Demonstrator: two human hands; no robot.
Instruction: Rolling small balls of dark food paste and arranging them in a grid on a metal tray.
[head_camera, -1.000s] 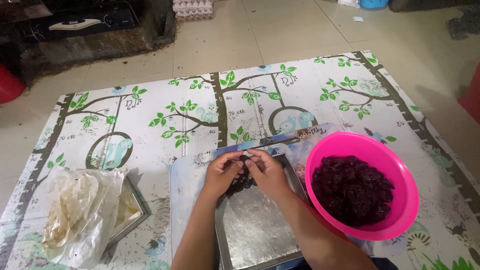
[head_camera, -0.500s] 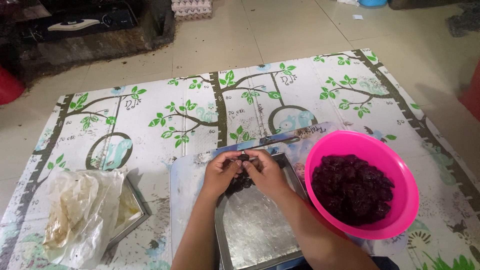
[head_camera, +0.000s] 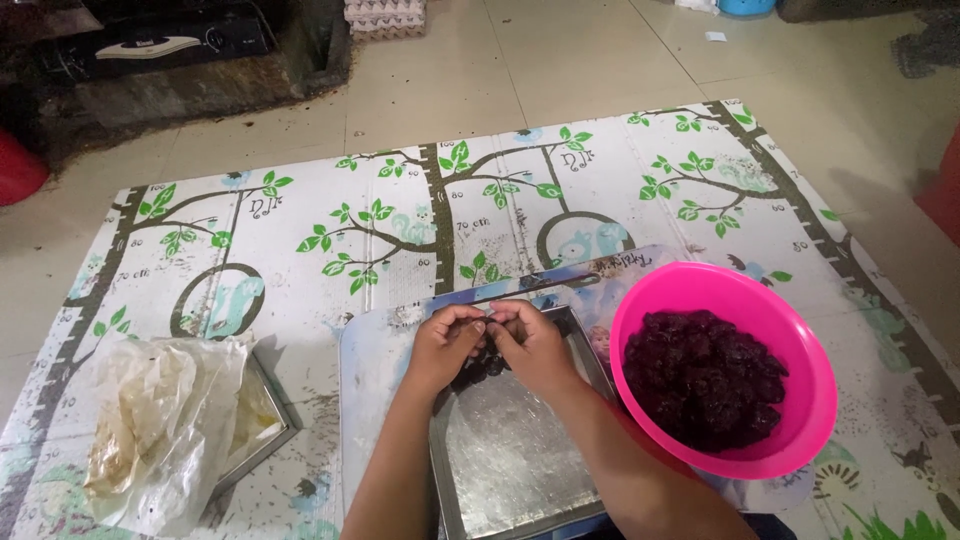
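Note:
My left hand (head_camera: 440, 345) and my right hand (head_camera: 530, 342) meet over the far end of a square metal tray (head_camera: 510, 460). Their fingertips pinch a small clump of dark purple sticky mass (head_camera: 483, 362) that rests against the tray's far edge. The tray's shiny bottom is bare nearer to me. It sits on a pale blue board (head_camera: 372, 360). Just right of the tray stands a bright pink bowl (head_camera: 795, 350) filled with more of the same dark mass (head_camera: 705, 385).
Everything lies on a floor mat (head_camera: 400, 220) printed with green trees. At the lower left a second metal tray (head_camera: 262, 420) holds crumpled, greasy clear plastic (head_camera: 160, 430). Beyond the mat are beige floor tiles, egg cartons (head_camera: 385, 15) and a dark low shelf.
Both hands have stayed over the tray's far end. Their fingers have shifted only slightly on the dark clump.

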